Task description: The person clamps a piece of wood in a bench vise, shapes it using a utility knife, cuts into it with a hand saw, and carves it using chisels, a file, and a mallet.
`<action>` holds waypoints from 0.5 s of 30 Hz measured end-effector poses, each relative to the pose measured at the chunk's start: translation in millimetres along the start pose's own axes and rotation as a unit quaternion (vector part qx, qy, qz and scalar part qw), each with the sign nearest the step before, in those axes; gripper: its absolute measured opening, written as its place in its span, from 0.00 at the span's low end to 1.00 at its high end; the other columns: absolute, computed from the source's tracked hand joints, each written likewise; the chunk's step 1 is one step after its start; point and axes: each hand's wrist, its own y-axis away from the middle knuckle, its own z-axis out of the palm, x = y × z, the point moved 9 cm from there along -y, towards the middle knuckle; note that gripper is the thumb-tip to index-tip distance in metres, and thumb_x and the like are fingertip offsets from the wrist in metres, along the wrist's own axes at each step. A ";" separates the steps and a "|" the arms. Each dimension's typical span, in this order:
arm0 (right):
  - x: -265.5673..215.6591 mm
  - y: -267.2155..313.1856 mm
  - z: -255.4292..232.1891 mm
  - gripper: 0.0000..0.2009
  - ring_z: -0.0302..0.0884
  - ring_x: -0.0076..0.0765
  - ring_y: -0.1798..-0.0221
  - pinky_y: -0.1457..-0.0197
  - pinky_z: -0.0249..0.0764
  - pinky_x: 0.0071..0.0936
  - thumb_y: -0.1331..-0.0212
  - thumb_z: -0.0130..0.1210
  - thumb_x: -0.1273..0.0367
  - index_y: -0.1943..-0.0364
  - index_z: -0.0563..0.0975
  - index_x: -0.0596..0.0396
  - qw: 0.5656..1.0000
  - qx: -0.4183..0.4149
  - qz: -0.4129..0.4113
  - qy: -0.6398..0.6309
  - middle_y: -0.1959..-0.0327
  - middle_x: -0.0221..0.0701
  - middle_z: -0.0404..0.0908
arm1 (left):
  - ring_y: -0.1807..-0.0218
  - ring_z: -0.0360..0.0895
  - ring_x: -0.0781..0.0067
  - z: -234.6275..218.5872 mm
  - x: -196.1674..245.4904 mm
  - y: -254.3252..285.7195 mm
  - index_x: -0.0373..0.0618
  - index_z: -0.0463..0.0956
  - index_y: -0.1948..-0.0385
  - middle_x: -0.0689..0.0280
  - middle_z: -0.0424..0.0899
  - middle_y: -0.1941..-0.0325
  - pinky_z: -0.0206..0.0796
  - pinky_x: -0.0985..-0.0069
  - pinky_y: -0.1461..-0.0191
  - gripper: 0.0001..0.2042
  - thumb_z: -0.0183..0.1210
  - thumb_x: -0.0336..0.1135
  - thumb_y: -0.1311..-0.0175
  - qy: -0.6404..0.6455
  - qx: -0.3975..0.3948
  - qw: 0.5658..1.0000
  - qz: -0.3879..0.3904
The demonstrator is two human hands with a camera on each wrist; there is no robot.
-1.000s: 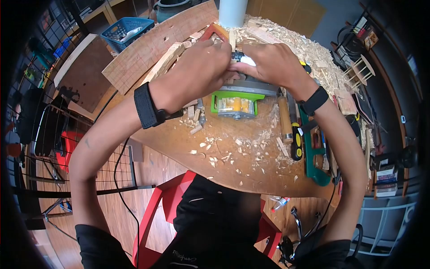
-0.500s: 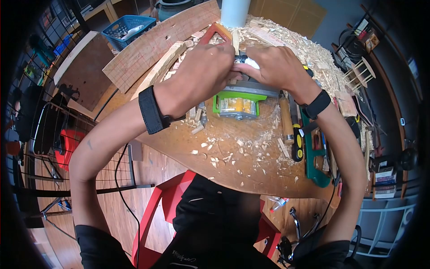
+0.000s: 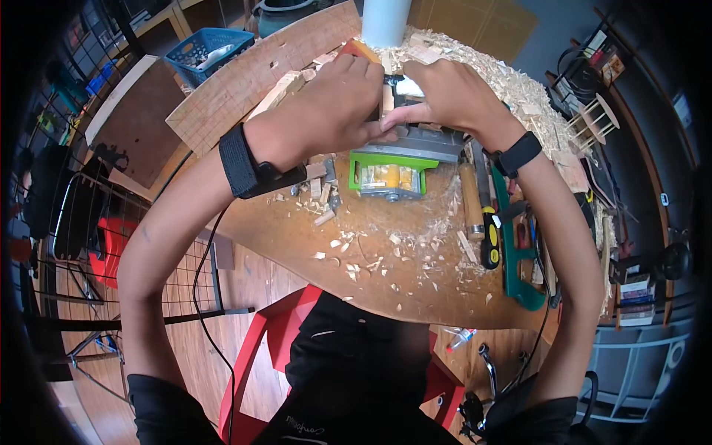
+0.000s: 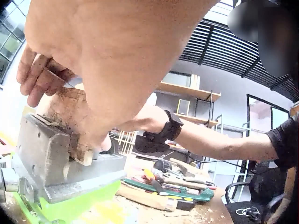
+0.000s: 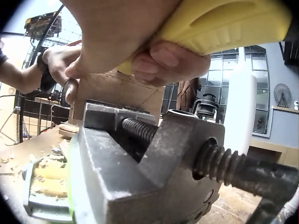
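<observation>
Right wrist view: the right hand (image 5: 114, 30) curls its fingers round a yellow-handled tool (image 5: 224, 23), whose long axis slopes from the butt, outermost, down toward the left hand (image 3: 334, 107); its working end is hidden. Just beside this grip, the left hand's fingers bend near the wooden piece (image 4: 72, 109), though whether they pinch anything cannot be told. Below both hands, the vise (image 4: 44, 151) clamps that piece upright or tilted, unclear which. Nearer the body, shavings (image 3: 400, 239) suggest cutting is partway; what remains cannot be judged.
</observation>
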 end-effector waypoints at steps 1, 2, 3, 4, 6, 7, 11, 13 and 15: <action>-0.8 -0.9 -1.3 0.41 0.82 0.61 0.68 0.62 0.78 0.46 0.55 0.62 0.31 0.63 0.79 0.62 1.000 0.004 -0.007 0.004 0.77 0.50 0.80 | 0.50 0.76 0.44 0.2 -1.6 -0.2 0.29 0.74 0.61 0.44 0.79 0.58 0.69 0.58 0.45 0.31 0.72 0.53 0.49 0.001 -0.001 1.000 -0.001; -1.4 -1.5 -2.1 0.41 0.82 0.61 0.68 0.62 0.78 0.46 0.55 0.62 0.31 0.63 0.79 0.62 1.000 0.003 -0.006 0.002 0.77 0.50 0.80 | 0.49 0.75 0.43 0.5 -3.3 -0.2 0.29 0.73 0.60 0.43 0.79 0.57 0.69 0.57 0.44 0.31 0.71 0.54 0.47 0.004 -0.004 1.000 -0.001; -2.3 -1.7 -3.2 0.41 0.82 0.61 0.68 0.61 0.78 0.46 0.56 0.62 0.31 0.63 0.79 0.63 1.000 0.001 -0.005 0.010 0.77 0.50 0.80 | 0.49 0.75 0.42 0.8 -4.3 0.1 0.29 0.72 0.59 0.42 0.78 0.57 0.69 0.57 0.44 0.32 0.69 0.55 0.45 0.006 -0.007 1.000 0.000; -2.6 -1.6 -2.9 0.41 0.82 0.61 0.68 0.61 0.78 0.46 0.56 0.62 0.31 0.63 0.79 0.63 1.000 -0.002 -0.003 0.018 0.77 0.50 0.80 | 0.49 0.75 0.42 1.0 -4.8 0.5 0.29 0.72 0.59 0.42 0.78 0.57 0.69 0.57 0.44 0.32 0.69 0.55 0.45 0.007 -0.008 1.000 -0.001; -2.1 -1.3 -1.8 0.41 0.82 0.61 0.68 0.62 0.77 0.46 0.56 0.62 0.31 0.63 0.79 0.63 1.000 0.005 -0.007 0.012 0.77 0.50 0.80 | 0.48 0.75 0.41 0.5 -6.1 1.4 0.29 0.72 0.59 0.42 0.79 0.56 0.69 0.57 0.43 0.32 0.68 0.56 0.44 0.019 -0.010 1.000 -0.007; -1.9 -1.1 -2.4 0.41 0.82 0.61 0.68 0.62 0.77 0.47 0.56 0.62 0.31 0.63 0.78 0.63 1.000 0.013 -0.012 0.008 0.77 0.50 0.80 | 0.48 0.75 0.41 -3.5 -4.2 0.2 0.29 0.72 0.59 0.42 0.79 0.56 0.69 0.57 0.43 0.32 0.68 0.56 0.44 0.020 -0.011 1.000 -0.007; 4.2 -3.6 3.0 0.41 0.81 0.61 0.68 0.62 0.77 0.46 0.56 0.62 0.31 0.64 0.78 0.63 1.000 0.001 -0.016 -0.020 0.77 0.51 0.80 | 0.38 0.71 0.40 7.5 -16.2 -2.0 0.26 0.61 0.38 0.39 0.74 0.44 0.66 0.58 0.37 0.40 0.68 0.51 0.40 0.062 -0.154 0.982 -0.088; 5.4 -5.0 4.1 0.41 0.81 0.61 0.68 0.62 0.77 0.46 0.56 0.62 0.31 0.65 0.77 0.64 1.000 -0.002 -0.024 -0.009 0.76 0.51 0.80 | 0.39 0.72 0.41 10.2 -23.7 -4.4 0.26 0.59 0.36 0.39 0.74 0.44 0.66 0.59 0.36 0.41 0.68 0.51 0.40 0.083 -0.200 0.970 -0.107; 6.4 -5.6 5.0 0.44 0.83 0.60 0.67 0.61 0.79 0.46 0.56 0.59 0.28 0.63 0.80 0.63 1.000 -0.003 -0.017 0.011 0.75 0.51 0.81 | 0.40 0.74 0.42 15.7 -25.2 -4.3 0.28 0.55 0.31 0.39 0.74 0.43 0.66 0.59 0.37 0.43 0.66 0.51 0.38 0.093 -0.256 0.958 -0.088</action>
